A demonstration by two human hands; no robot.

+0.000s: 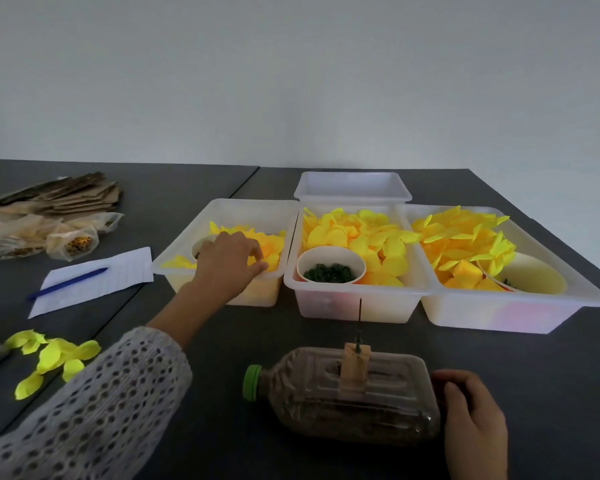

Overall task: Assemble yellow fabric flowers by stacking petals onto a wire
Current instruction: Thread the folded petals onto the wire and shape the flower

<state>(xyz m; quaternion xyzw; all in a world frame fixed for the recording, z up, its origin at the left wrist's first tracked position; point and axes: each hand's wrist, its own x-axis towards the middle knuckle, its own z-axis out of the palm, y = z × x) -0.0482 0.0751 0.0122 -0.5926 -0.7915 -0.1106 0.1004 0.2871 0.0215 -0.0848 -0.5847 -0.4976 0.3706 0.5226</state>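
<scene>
Reaching left hand (230,259) into petals (269,249), right hand (473,415) gripping bottle (347,400)

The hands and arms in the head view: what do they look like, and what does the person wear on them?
The left arm wears a loose, light grey openwork knit sleeve full of round holes, ending before the wrist. The left hand is bare, with no glove. The right hand is bare too; no sleeve of it shows.

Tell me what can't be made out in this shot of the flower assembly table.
- Head view: whether the left hand has pinched a petal in the left bin; its fingertips hide it.
- Inside of the empty-looking rear bin; its front wall blocks it.
- Contents of the cup in the right bin; petals and its rim cover them.
- The wire is too thin to see whether anything is on it.
- The right hand is cut off at the bottom edge.
</scene>
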